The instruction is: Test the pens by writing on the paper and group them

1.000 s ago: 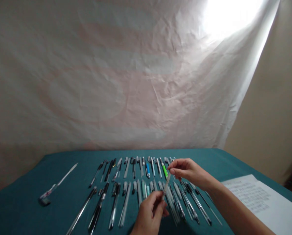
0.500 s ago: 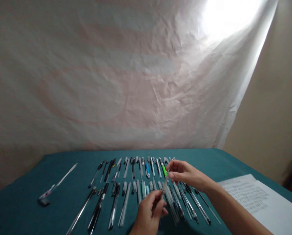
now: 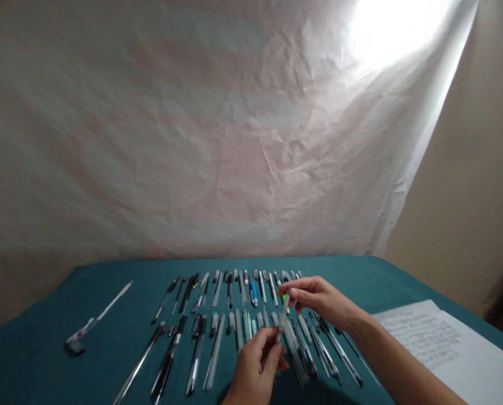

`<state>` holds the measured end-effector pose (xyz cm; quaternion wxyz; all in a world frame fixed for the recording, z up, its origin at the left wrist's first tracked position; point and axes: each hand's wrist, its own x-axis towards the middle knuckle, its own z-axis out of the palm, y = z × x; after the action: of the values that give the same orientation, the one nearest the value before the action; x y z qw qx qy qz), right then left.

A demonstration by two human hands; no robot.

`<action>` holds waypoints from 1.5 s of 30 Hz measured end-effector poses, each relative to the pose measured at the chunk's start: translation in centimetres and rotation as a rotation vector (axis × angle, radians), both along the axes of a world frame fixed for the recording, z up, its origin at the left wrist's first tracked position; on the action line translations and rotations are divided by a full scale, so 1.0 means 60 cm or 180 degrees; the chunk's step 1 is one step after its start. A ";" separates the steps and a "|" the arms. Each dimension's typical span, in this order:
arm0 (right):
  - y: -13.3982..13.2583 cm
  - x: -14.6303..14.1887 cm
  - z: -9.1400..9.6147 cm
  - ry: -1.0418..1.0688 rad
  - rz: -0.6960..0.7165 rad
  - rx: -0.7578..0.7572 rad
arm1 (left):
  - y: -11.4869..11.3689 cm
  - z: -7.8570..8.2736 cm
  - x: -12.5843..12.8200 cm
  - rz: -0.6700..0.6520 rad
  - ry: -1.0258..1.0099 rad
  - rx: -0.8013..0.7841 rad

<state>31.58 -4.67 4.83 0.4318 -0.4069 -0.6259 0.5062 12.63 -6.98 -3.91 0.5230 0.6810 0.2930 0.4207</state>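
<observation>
Slightly left of a sec ago, our R hand point(image 3: 316, 298) pinches the top of a slim pale tube point(image 3: 284, 314); our L hand point(image 3: 257, 360) pinches its lower end, tilted, over pens point(image 3: 196, 355) on the teal worktop point(image 3: 44, 320).

I was in a makeshift indoor workspace: a wrinkled pale sheet point(image 3: 213, 146) hung behind my teal-covered table point(image 3: 108, 343), a plain beige wall point(image 3: 466, 219) stood to its right.
</observation>
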 end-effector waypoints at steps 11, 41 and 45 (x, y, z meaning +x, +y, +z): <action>0.002 -0.003 -0.009 0.0243 0.0027 -0.0171 | 0.001 -0.003 0.001 -0.0013 -0.0009 -0.0091; -0.001 0.001 0.001 -0.0231 -0.0029 0.0044 | 0.000 -0.003 0.001 -0.0034 0.0052 -0.0107; 0.003 -0.002 -0.007 -0.0098 -0.0316 0.0041 | -0.001 -0.002 0.001 -0.0077 0.0032 -0.0128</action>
<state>31.47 -4.48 4.41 0.4493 -0.4423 -0.6148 0.4738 12.66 -7.01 -4.05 0.5402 0.6759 0.2956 0.4049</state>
